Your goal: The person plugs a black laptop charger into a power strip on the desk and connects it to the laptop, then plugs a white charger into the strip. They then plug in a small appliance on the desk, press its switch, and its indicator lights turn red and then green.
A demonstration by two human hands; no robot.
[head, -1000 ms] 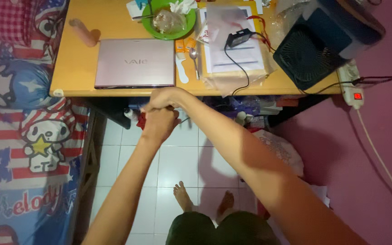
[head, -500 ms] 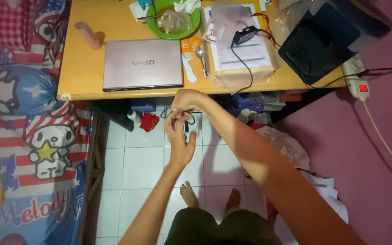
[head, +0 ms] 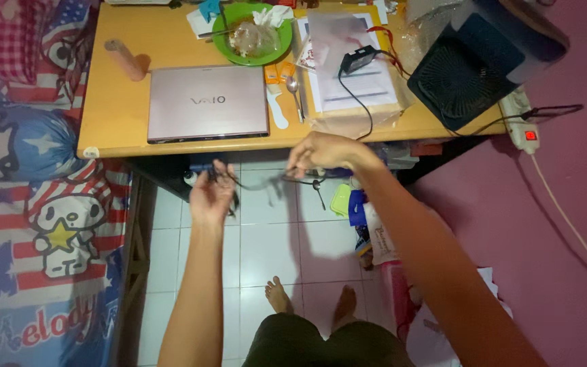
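A thin dark cord (head: pixel 259 182) stretches between my two hands in front of the wooden desk (head: pixel 110 115), above the white tiled floor. My left hand (head: pixel 210 194) pinches one end at the left, below the closed pink laptop (head: pixel 206 103). My right hand (head: pixel 321 151) grips the other end at the right, just under the desk edge, with a short piece of cord hanging down from it. Both arms reach forward from the bottom of the view.
On the desk are a green plate (head: pixel 251 32) with food, a spoon (head: pixel 293 92), papers with a black adapter (head: pixel 356 60), and a dark fan (head: pixel 467 71). A power strip (head: pixel 521 126) lies right. A patterned bed (head: pixel 22 204) is left; bags and clutter sit under the desk.
My hands were clasped together below the laptop, then drew apart. Now the left is off to the left and the right to the right, with the cord pulled out between them.
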